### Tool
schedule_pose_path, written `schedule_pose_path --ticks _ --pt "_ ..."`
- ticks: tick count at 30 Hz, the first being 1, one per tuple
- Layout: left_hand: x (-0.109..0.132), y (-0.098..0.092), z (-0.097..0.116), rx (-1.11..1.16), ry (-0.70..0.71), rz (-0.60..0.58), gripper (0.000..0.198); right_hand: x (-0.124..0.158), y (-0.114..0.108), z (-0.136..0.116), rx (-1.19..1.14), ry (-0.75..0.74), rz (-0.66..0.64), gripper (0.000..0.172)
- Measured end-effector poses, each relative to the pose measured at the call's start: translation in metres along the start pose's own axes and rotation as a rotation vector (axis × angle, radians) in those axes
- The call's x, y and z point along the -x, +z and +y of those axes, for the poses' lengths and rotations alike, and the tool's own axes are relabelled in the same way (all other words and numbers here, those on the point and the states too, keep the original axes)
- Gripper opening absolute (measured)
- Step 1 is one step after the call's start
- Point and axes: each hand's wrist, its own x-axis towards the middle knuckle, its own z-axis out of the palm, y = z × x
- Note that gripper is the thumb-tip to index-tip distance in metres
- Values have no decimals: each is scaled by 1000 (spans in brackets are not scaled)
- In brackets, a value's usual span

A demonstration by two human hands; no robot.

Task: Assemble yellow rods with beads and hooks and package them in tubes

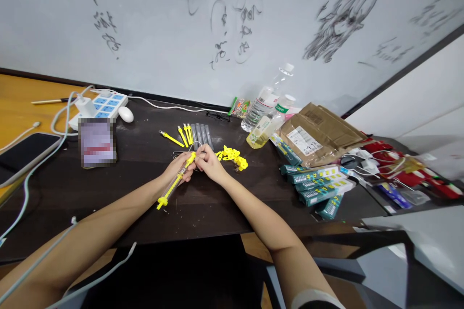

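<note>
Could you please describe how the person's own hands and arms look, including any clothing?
The left hand and right hand are bare, without gloves. No sleeve shows on the left arm; on the right upper arm, a pale sleeve edge with black beside it shows.

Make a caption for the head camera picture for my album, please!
The left hand holds a yellow and clear tube over a dark table, the right hand near its upper end.

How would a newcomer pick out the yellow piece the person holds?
Below the whiteboard is a dark table; over it, find the left hand. There slants a slim yellow-and-clear piece. Unlike the yellow rods lying beyond, it is longer and held.
</note>
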Motion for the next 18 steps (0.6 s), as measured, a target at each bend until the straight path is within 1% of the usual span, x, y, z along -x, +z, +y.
schedule_pose_path --ticks 4,9,15,18 --pt "5 2 5 67 -47 -14 15 -2 1 2 -65 32 13 23" --pt "5 0 8 135 -121 -55 22 -1 2 5 -141 83 23 27" --pt "4 -5 5 201 -128 -107 24 2 3 3 -187 93 4 25" --pt "3 -11 2 260 -135 -166 23 2 3 3 -196 93 3 27"
